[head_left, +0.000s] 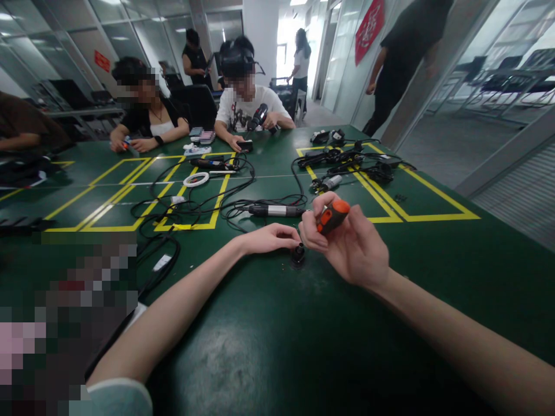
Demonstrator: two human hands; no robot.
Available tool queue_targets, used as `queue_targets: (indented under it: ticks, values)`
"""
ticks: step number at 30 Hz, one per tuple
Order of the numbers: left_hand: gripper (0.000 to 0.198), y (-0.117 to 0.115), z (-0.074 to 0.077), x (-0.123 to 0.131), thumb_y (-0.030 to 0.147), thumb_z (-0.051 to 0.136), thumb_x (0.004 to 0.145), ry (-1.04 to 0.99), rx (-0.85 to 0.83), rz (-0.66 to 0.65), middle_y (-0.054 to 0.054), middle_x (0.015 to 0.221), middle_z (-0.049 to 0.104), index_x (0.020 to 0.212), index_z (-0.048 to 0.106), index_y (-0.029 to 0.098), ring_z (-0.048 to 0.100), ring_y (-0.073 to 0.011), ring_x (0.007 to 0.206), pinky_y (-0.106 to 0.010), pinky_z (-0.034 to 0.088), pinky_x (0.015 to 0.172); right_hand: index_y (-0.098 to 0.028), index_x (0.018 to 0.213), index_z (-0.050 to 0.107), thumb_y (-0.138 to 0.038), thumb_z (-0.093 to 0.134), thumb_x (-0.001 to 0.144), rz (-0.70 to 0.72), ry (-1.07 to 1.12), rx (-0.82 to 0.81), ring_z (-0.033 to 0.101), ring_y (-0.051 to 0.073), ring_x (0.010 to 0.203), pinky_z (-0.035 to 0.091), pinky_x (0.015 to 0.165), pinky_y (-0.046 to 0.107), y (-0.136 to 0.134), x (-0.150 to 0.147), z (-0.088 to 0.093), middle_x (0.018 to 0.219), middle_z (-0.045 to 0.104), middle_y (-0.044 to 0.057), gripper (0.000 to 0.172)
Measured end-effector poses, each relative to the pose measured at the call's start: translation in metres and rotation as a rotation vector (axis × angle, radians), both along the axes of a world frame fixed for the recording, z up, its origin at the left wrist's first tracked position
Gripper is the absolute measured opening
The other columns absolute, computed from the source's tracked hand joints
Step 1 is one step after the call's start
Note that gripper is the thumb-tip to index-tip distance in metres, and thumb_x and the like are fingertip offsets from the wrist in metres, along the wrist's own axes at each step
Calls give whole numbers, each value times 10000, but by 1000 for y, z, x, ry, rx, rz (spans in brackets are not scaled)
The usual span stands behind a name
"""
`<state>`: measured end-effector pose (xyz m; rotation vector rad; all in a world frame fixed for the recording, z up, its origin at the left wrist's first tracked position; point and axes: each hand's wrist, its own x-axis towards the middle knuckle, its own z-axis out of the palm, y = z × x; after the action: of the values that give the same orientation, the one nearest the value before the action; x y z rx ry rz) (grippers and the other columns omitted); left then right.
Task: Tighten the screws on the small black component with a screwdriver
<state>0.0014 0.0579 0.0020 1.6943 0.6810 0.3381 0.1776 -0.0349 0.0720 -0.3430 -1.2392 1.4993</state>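
My right hand [347, 242] is closed around an orange and black screwdriver handle [332, 215], held just above the green table [269, 335]. My left hand [271, 237] lies beside it with the fingers curled, their tips close to a small black cylindrical part [298, 254] that stands on the table between both hands. Whether the left fingers touch that part is unclear. A black and silver cylindrical tool [275, 211] with a cable lies just beyond my hands.
Black cables [191, 202] loop over yellow taped rectangles [390, 216]. A white ring [196, 179] lies mid-table. More black gear [347, 159] sits at the far right. Two seated people [247, 110] work across the table; others stand behind.
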Motion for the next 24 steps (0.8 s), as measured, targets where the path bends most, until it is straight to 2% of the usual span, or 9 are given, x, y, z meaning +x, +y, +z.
queue_targets:
  ticks: [4, 8, 11, 14, 16, 18, 21, 24]
  values:
    - [143, 0, 1, 1, 285, 724, 899, -33, -1, -46, -33, 970, 752, 899, 762, 147, 659, -173, 953, -322, 480, 1014, -243, 897, 584, -639, 652, 963, -24, -38, 14, 423, 132, 540, 332, 530, 278, 2, 0, 0, 635, 525, -42, 408]
    - [125, -1, 2, 1, 259, 730, 896, -15, -12, -19, -26, 969, 747, 916, 764, 140, 646, -169, 950, -315, 481, 997, -210, 715, 605, -673, 524, 1013, -33, -73, 6, 377, 134, 541, 303, 510, 295, 3, -1, 3, 604, 428, -22, 557]
    - [137, -3, 4, 1, 260, 724, 911, 16, -6, 20, -21, 973, 744, 954, 770, 138, 633, -163, 952, -312, 480, 995, -222, 782, 617, -709, 537, 985, -17, -38, -12, 324, 136, 533, 287, 524, 297, 1, -1, 3, 592, 396, -39, 534]
    - [122, -3, 4, 2, 242, 725, 905, 15, 2, 25, -21, 977, 746, 953, 771, 140, 633, -161, 949, -307, 482, 992, -249, 889, 599, -672, 668, 926, -16, -3, -10, 327, 137, 539, 283, 547, 290, 0, -2, 2, 601, 443, -54, 431]
    - [104, -1, 3, 2, 228, 718, 900, 3, -2, 7, -21, 970, 749, 930, 767, 142, 640, -162, 946, -305, 482, 992, -246, 873, 599, -641, 699, 923, -26, -16, 0, 366, 135, 545, 290, 546, 288, 0, -2, 2, 618, 497, -45, 411]
    - [102, -1, 2, 2, 227, 709, 899, -9, -16, -9, -20, 952, 746, 916, 761, 141, 643, -162, 930, -301, 483, 978, -226, 800, 608, -662, 644, 953, -32, -46, 0, 396, 133, 547, 299, 536, 290, 2, -3, 3, 620, 507, -29, 464]
    - [123, -2, 3, 2, 244, 706, 907, -1, -13, -4, -15, 939, 738, 929, 761, 136, 632, -156, 907, -293, 481, 953, -206, 702, 592, -673, 547, 1001, -21, -66, -13, 349, 120, 512, 285, 514, 290, 2, -3, 4, 568, 413, -38, 557]
    - [147, -3, 6, 0, 266, 709, 916, 32, 7, 17, -17, 952, 740, 952, 768, 136, 630, -158, 920, -291, 482, 951, -216, 767, 594, -708, 563, 970, -8, -38, -11, 312, 119, 507, 282, 520, 285, 1, -2, 4, 564, 378, -56, 533]
